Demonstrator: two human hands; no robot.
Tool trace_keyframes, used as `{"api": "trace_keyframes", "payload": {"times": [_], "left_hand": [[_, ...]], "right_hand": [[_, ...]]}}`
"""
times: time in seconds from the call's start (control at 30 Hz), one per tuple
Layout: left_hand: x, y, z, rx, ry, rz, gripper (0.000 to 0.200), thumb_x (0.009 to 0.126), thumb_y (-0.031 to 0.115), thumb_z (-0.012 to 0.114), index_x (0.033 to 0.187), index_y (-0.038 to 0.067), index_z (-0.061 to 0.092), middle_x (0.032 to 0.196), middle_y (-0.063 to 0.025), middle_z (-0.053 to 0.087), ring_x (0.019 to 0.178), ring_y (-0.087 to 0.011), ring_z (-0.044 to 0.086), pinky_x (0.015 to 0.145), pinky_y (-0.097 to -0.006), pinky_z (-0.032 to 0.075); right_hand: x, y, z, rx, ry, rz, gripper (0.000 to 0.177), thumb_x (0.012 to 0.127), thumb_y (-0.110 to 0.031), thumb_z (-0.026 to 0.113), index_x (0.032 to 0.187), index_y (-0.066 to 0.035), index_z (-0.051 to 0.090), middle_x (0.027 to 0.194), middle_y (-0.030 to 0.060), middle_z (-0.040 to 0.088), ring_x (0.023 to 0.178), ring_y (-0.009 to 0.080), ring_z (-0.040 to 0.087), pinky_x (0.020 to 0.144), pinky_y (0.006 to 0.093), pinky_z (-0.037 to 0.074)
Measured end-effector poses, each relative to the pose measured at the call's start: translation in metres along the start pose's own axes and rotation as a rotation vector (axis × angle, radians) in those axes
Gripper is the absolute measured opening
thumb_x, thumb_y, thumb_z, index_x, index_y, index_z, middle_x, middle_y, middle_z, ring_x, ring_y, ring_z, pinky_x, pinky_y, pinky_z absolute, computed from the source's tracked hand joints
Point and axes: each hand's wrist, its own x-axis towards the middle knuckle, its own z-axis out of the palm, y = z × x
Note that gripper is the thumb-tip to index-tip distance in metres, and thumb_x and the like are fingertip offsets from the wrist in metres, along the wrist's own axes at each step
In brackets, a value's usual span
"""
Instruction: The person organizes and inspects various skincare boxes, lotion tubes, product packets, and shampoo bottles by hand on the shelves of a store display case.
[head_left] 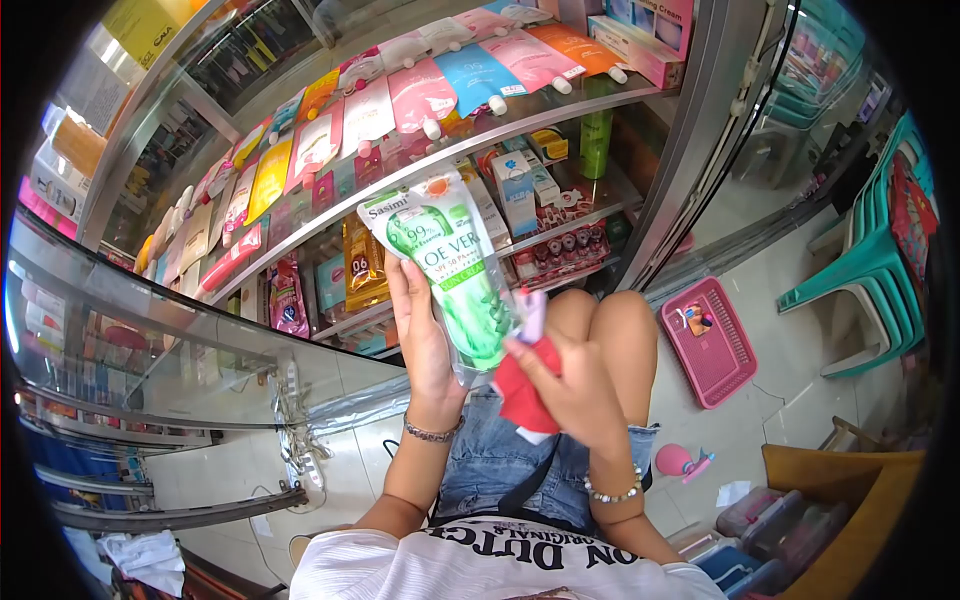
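Observation:
My left hand (426, 335) is closed on a clear and green pouch of aloe vera sun cream (455, 290), held upright with its printed front toward me. My right hand (577, 385) grips a red cloth (527, 388) at the pouch's lower right edge. A small lavender and pink piece (531, 312) shows above the right fingers; what it is I cannot make out. The right hand is slightly smeared by motion. Both hands are above my lap, in front of the glass display case (480, 145).
Rows of spouted pouches (420, 95) lie on the upper shelf, with boxes below. On the floor to the right are a pink basket (683, 358) and stacked green stools (868, 300). Plastic boxes (770, 535) stand near a wooden piece (850, 490).

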Motion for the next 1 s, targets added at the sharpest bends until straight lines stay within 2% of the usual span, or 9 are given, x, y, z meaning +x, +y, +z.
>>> {"api": "trace_keyframes", "payload": {"times": [0.07, 0.2, 0.27, 0.37, 0.5, 0.63, 0.8, 0.9, 1.0], "left_hand": [[-0.002, -0.001, 0.006, -0.020, -0.055, -0.020, 0.039, 0.097, 0.027, 0.039, 0.131, 0.008, 0.035, 0.118, -0.0044, 0.052, 0.108, -0.0122, 0.049, 0.090, -0.0260, 0.041], [-0.004, -0.002, 0.011, 0.043, -0.128, -0.045, 0.038, 0.095, 0.024, 0.044, 0.127, 0.005, 0.037, 0.117, -0.0053, 0.053, 0.106, -0.0121, 0.050, 0.089, -0.0259, 0.041], [-0.006, 0.000, 0.011, 0.084, -0.150, -0.057, 0.038, 0.094, 0.022, 0.047, 0.126, 0.004, 0.038, 0.116, -0.0059, 0.053, 0.105, -0.0122, 0.051, 0.089, -0.0260, 0.041], [-0.014, 0.005, 0.007, 0.288, -0.396, -0.154, 0.043, 0.088, 0.014, 0.058, 0.124, 0.001, 0.039, 0.114, -0.0079, 0.054, 0.102, -0.0128, 0.053, 0.088, -0.0265, 0.042], [-0.014, -0.001, -0.002, 0.273, -0.401, -0.249, 0.046, 0.082, 0.007, 0.065, 0.121, 0.000, 0.041, 0.112, -0.0091, 0.056, 0.100, -0.0140, 0.055, 0.087, -0.0277, 0.044], [-0.018, -0.007, -0.002, 0.160, -0.321, -0.260, 0.043, 0.083, 0.008, 0.064, 0.120, 0.001, 0.043, 0.111, -0.0087, 0.057, 0.101, -0.0144, 0.055, 0.087, -0.0288, 0.045], [-0.013, -0.013, -0.008, -0.017, -0.290, -0.266, 0.041, 0.084, 0.011, 0.064, 0.118, 0.002, 0.044, 0.111, -0.0096, 0.057, 0.100, -0.0155, 0.056, 0.086, -0.0286, 0.045], [-0.009, -0.013, -0.015, -0.185, -0.463, -0.246, 0.044, 0.088, 0.019, 0.059, 0.124, 0.005, 0.040, 0.107, -0.0072, 0.057, 0.098, -0.0154, 0.055, 0.085, -0.0312, 0.046], [-0.005, -0.008, -0.022, -0.214, -0.558, -0.339, 0.045, 0.089, 0.020, 0.056, 0.127, 0.005, 0.036, 0.105, -0.0071, 0.057, 0.096, -0.0149, 0.055, 0.084, -0.0306, 0.046]], "right_hand": [[0.005, 0.009, -0.005, 0.262, 0.036, -0.046, 0.044, 0.078, -0.017, 0.069, 0.113, 0.004, 0.053, 0.082, 0.0152, 0.066, 0.069, 0.0226, 0.065, 0.066, 0.0296, 0.050], [0.005, 0.017, -0.009, 0.738, -0.051, 0.034, 0.036, 0.073, -0.012, 0.074, 0.100, 0.005, 0.058, 0.078, 0.0087, 0.065, 0.069, 0.0117, 0.061, 0.064, 0.0238, 0.049], [0.005, 0.020, -0.012, 0.741, -0.019, 0.048, 0.033, 0.072, -0.008, 0.074, 0.098, 0.005, 0.059, 0.080, 0.0077, 0.065, 0.070, 0.0112, 0.061, 0.065, 0.0234, 0.049], [0.006, 0.023, -0.016, 0.747, 0.045, 0.074, 0.030, 0.069, -0.001, 0.075, 0.095, 0.004, 0.060, 0.082, 0.0056, 0.065, 0.074, 0.0103, 0.061, 0.067, 0.0226, 0.049], [0.007, 0.026, -0.019, 0.710, 0.067, 0.085, 0.031, 0.067, -0.001, 0.076, 0.094, 0.004, 0.060, 0.086, 0.0066, 0.064, 0.074, 0.0101, 0.061, 0.069, 0.0226, 0.049], [0.008, 0.025, -0.020, 0.649, 0.099, 0.060, 0.026, 0.071, -0.002, 0.073, 0.093, 0.002, 0.060, 0.088, 0.0062, 0.064, 0.077, 0.0106, 0.061, 0.068, 0.0228, 0.050], [0.014, 0.030, -0.019, 0.817, 0.341, -0.076, 0.025, 0.081, -0.009, 0.065, 0.103, 0.000, 0.056, 0.092, 0.0055, 0.062, 0.080, 0.0109, 0.060, 0.070, 0.0233, 0.050], [0.018, 0.038, -0.017, 1.031, 0.421, -0.048, 0.026, 0.086, -0.013, 0.060, 0.108, -0.001, 0.053, 0.095, 0.0051, 0.061, 0.082, 0.0116, 0.060, 0.072, 0.0247, 0.050], [0.015, 0.026, -0.021, 1.180, 0.312, 0.059, 0.037, 0.089, -0.017, 0.056, 0.120, 0.000, 0.045, 0.105, 0.0055, 0.058, 0.090, 0.0129, 0.058, 0.082, 0.0269, 0.047]]}}
